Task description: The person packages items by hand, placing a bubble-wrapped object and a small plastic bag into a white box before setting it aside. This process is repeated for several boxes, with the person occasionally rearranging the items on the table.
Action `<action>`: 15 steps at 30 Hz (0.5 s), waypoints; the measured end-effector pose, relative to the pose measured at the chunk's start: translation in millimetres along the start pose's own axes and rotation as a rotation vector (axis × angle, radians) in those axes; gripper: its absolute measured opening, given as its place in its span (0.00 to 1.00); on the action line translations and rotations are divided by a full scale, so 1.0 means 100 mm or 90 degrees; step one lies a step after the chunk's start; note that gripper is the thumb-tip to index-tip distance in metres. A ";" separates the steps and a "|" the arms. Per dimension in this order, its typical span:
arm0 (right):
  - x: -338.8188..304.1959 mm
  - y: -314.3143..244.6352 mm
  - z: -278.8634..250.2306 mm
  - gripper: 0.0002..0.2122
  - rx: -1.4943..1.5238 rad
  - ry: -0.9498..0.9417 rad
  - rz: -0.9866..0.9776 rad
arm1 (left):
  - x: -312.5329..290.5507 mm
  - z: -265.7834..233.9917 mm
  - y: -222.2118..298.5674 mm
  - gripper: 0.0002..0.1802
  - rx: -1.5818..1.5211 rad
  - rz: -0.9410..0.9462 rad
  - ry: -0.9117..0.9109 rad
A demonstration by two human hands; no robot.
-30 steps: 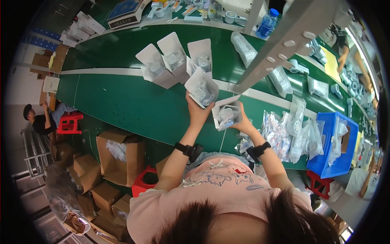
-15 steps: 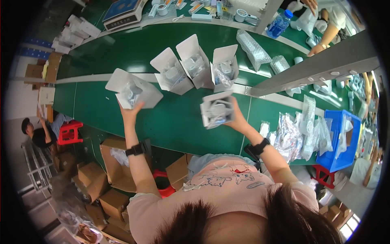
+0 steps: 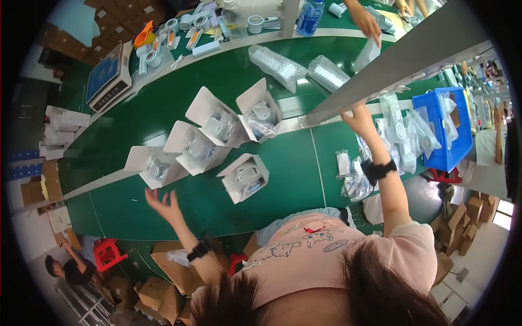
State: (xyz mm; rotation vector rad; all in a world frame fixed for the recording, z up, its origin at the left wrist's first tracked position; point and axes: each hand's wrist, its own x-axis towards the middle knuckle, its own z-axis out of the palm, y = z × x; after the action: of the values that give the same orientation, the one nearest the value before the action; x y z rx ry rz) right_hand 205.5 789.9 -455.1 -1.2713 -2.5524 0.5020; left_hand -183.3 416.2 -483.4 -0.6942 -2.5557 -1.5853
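My left hand [image 3: 163, 206] is open, fingers spread and empty, just in front of the leftmost open white box [image 3: 173, 175]. My right hand [image 3: 359, 120] reaches out at the metal post, its thumb apart and nothing seen in it; the post's edge hides part of the fingers. Bagged clear-plastic packages [image 3: 405, 138] lie beside that arm. Nearest to me stands a white box [image 3: 258, 169] with its flap up and grey-white parts inside. Behind it, more open boxes form a slanting row: one [image 3: 213, 157], another [image 3: 235, 137] and the farthest [image 3: 273, 115]. Plastic-bagged pale items fill them.
A slanted metal post [image 3: 397, 60] crosses the right side. Beyond it, another person's hand [image 3: 365, 24] is over bubble-wrapped packs [image 3: 277, 68]. A blue bin [image 3: 468, 138] stands at right, a blue-topped scale [image 3: 109, 76] at far left. Cardboard boxes [image 3: 160, 288] sit below the green table [image 3: 122, 209].
Both hands have let go of their boxes, which now stand on the table. My right hand has moved right to the post. The view has shifted toward the right.
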 end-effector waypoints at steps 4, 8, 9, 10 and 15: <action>0.60 0.94 0.47 0.20 0.003 0.133 -0.134 | -0.59 -0.01 0.75 0.21 -0.058 -0.020 0.264; 0.91 1.36 1.09 0.27 -0.219 0.041 -0.023 | -1.23 0.41 1.45 0.15 0.030 0.148 0.142; 0.91 1.45 1.16 0.28 -0.286 0.047 -0.033 | -1.33 0.61 1.64 0.12 0.016 0.230 0.057; 0.90 1.59 1.19 0.29 -0.357 0.052 -0.039 | -1.43 0.86 1.83 0.11 -0.031 0.268 -0.018; 0.35 0.82 -0.30 0.30 0.055 -0.151 0.117 | -1.92 1.62 2.51 0.10 -0.131 0.391 -0.306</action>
State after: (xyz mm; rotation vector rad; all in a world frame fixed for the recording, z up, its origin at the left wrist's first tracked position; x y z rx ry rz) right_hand 255.0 869.4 -459.1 -1.5039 -2.5775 0.8371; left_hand 119.7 583.3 -402.4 -1.8570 -2.0892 -1.5918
